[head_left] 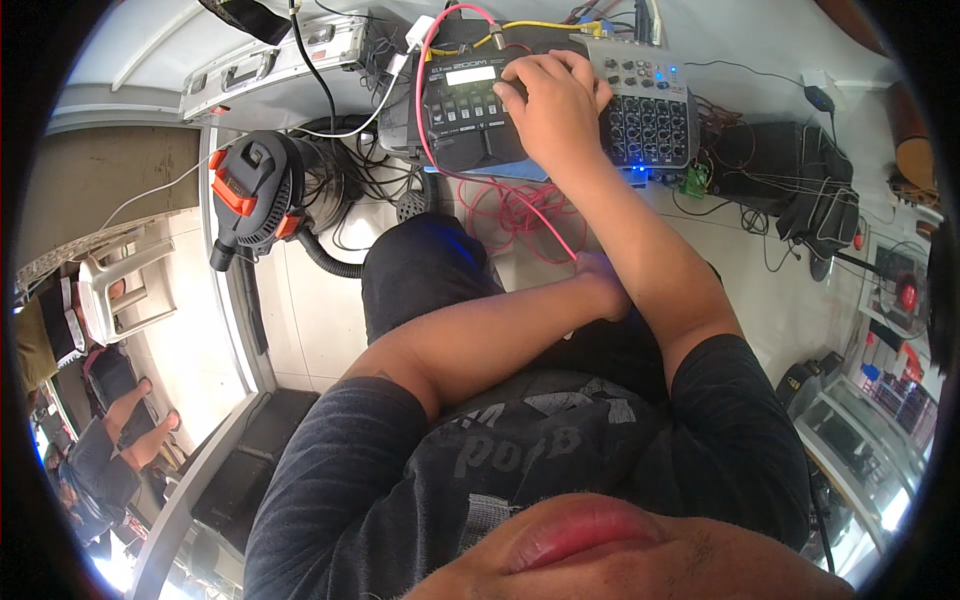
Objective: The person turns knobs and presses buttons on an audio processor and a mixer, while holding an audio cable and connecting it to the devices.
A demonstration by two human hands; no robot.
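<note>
A black multi-effects pedal (465,105) with a small lit screen sits in front of me. My right hand (550,95) rests over its right part, thumb and bent fingers apart; what lies beneath the palm is hidden. Just right of that hand stands a grey audio mixer (648,115) with rows of knobs and blue lights. My left arm crosses under my right forearm. At its end my left hand (598,282) is closed where a pink cable (545,222) runs into it, its fingers mostly hidden. More pink cable lies in loose coils below the pedal.
A black-and-orange vacuum cleaner (262,185) with a hose stands at left, near tangled black cables. Behind it is a silver hard case (275,72). Black bags (770,170) and wires lie at right. A white plastic chair (115,290) and a seated person's legs appear far left.
</note>
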